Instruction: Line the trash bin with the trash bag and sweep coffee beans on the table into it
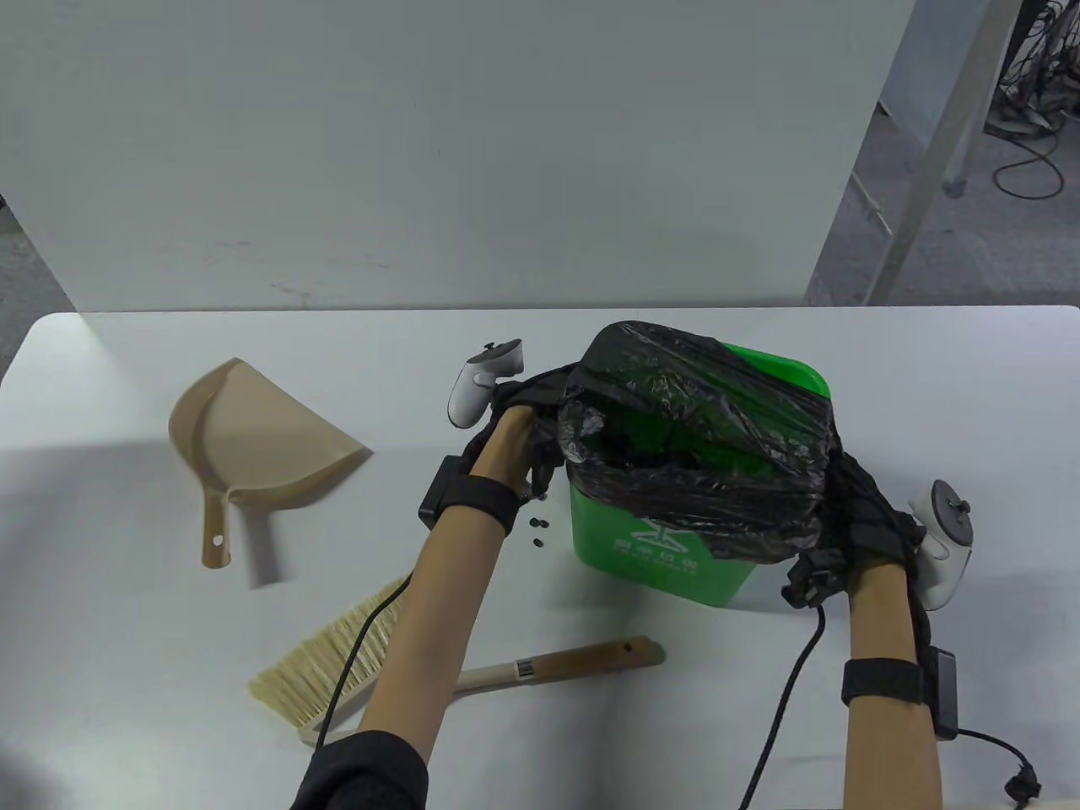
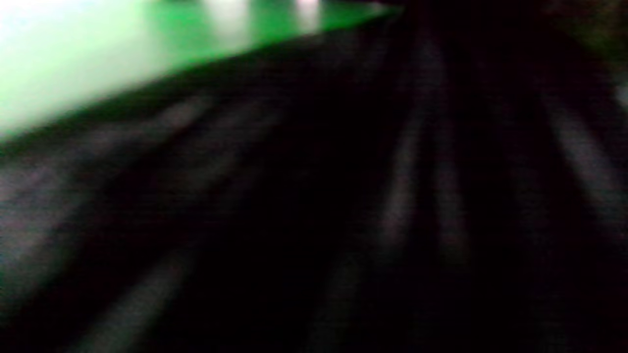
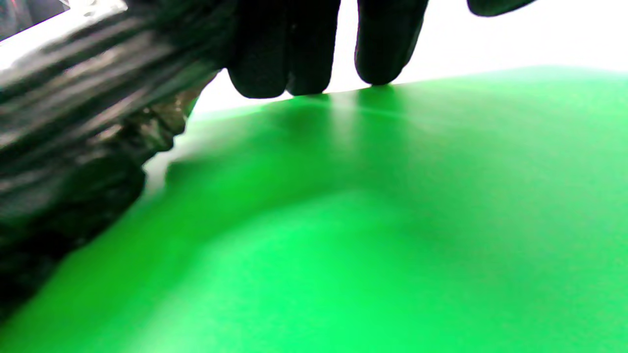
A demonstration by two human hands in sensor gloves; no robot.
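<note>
Stretching trash bag (image 1: 709,439) over green bin (image 1: 658,553): left hand (image 1: 515,430) grips hem at 9 o'clock, right hand (image 1: 861,515) at 4. We pull evenly; far corner at 1 o'clock uncovered.

Green trash bin (image 1: 641,540), black trash bag (image 1: 700,439), beige dustpan (image 1: 253,439), white table (image 1: 126,591)
</note>
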